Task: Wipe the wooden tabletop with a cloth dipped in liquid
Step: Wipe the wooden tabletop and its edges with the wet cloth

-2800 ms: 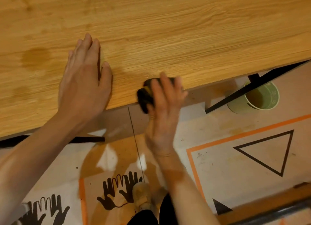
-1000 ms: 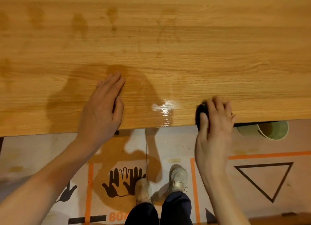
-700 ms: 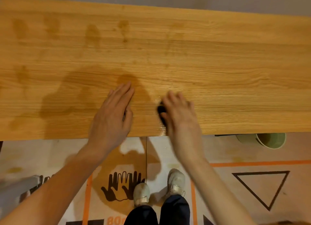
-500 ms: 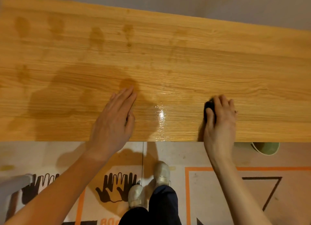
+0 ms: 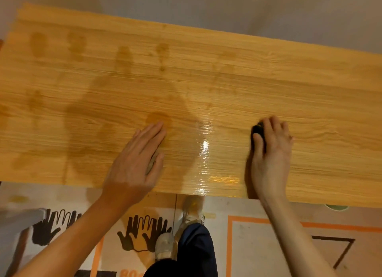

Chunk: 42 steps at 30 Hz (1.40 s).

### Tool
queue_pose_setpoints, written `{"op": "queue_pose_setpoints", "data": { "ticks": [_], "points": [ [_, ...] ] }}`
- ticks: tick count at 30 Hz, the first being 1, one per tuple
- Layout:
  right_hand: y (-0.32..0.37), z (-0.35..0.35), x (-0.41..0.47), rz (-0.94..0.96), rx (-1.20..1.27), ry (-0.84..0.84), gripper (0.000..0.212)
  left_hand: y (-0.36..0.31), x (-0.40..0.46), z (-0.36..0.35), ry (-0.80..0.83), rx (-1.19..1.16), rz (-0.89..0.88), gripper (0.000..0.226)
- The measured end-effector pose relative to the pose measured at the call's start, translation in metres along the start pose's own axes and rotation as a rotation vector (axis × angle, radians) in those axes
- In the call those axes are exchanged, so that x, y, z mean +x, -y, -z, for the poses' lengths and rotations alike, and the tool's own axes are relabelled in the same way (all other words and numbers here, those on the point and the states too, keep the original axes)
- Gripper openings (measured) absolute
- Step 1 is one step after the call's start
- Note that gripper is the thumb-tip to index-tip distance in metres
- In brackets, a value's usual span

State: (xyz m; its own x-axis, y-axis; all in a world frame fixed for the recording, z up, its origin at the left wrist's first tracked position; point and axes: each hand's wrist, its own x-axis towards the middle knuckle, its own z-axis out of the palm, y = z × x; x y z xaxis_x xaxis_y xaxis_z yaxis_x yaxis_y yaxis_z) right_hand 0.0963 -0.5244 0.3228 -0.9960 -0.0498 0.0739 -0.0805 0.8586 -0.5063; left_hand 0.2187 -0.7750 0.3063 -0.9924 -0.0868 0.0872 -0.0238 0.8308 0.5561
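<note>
The wooden tabletop [image 5: 227, 69] fills the upper half of the head view, with darker damp patches across its left and middle and a glossy wet streak near the front edge. My right hand [image 5: 270, 152] grips a small black cloth [image 5: 258, 132] and presses it on the wood right of the wet streak; only the cloth's left end shows past my fingers. My left hand [image 5: 136, 163] rests flat on the tabletop near the front edge, fingers straight and pointing away from me.
A green cup [image 5: 337, 207] on the floor peeks out under the table's front edge at the right. The floor [image 5: 258, 245] has orange tape lines, a black triangle outline and black hand prints. My shoes [image 5: 165, 245] stand below the table edge.
My right hand has swept the cloth left toward my left hand, then back right and slightly further onto the table, leaving a shiny wet streak. My left hand has stayed flat in place.
</note>
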Motion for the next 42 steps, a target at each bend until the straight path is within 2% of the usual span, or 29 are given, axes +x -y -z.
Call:
{"op": "queue_pose_setpoints", "data": {
  "ticks": [2,5,8,10,13,16,18,20,23,25,27,30,32,34,39,42],
  "points": [
    [0.036,-0.026,-0.01,0.081,-0.024,-0.004,0.043,-0.001,0.001,0.001,-0.003,-0.009,0.005,0.052],
    [0.091,-0.067,-0.027,0.344,-0.069,0.101,0.044,-0.003,0.0,0.003,-0.026,-0.075,0.013,0.048],
    [0.084,-0.06,-0.009,0.515,-0.093,0.225,0.046,-0.001,0.009,0.008,-0.104,-0.239,0.176,0.046],
    [0.05,-0.035,0.01,0.499,-0.097,0.258,0.045,0.004,0.022,0.013,-0.136,-0.256,0.245,0.048],
    [-0.005,0.001,0.043,0.258,-0.074,0.168,0.047,0.014,0.052,0.018,-0.112,-0.155,0.254,0.05],
    [-0.005,-0.001,0.052,0.086,-0.04,0.07,0.049,0.028,0.085,0.021,-0.092,-0.015,0.219,0.049],
    [0.025,-0.021,0.043,0.124,-0.058,0.028,0.045,0.035,0.1,0.019,-0.065,0.052,0.171,0.052],
    [0.063,-0.048,0.03,0.253,-0.103,0.034,0.044,0.041,0.105,0.016,-0.053,0.096,0.15,0.053],
    [0.099,-0.072,0.017,0.511,-0.137,0.134,0.049,0.043,0.103,0.013,-0.06,0.118,0.137,0.052],
    [0.087,-0.059,0.029,0.585,-0.025,0.251,0.047,0.043,0.103,0.013,-0.062,0.104,0.131,0.053],
    [0.051,-0.034,0.049,0.491,0.113,0.269,0.04,0.042,0.103,0.013,-0.072,0.069,0.139,0.052],
    [0.002,0.0,0.084,0.158,0.166,0.1,0.037,0.042,0.104,0.012,-0.09,0.043,0.15,0.052],
    [0.007,-0.004,0.091,0.038,0.145,0.026,0.037,0.041,0.104,0.013,-0.091,0.03,0.156,0.052],
    [0.038,-0.026,0.083,0.088,0.132,0.015,0.038,0.04,0.104,0.015,-0.092,0.024,0.144,0.052],
    [0.117,-0.095,0.068,0.438,0.093,0.153,0.038,0.039,0.102,0.015,-0.086,0.031,0.142,0.052],
    [0.124,-0.104,0.082,0.486,0.077,0.217,0.046,0.039,0.104,0.016,-0.071,0.034,0.141,0.052]
  ]
}}
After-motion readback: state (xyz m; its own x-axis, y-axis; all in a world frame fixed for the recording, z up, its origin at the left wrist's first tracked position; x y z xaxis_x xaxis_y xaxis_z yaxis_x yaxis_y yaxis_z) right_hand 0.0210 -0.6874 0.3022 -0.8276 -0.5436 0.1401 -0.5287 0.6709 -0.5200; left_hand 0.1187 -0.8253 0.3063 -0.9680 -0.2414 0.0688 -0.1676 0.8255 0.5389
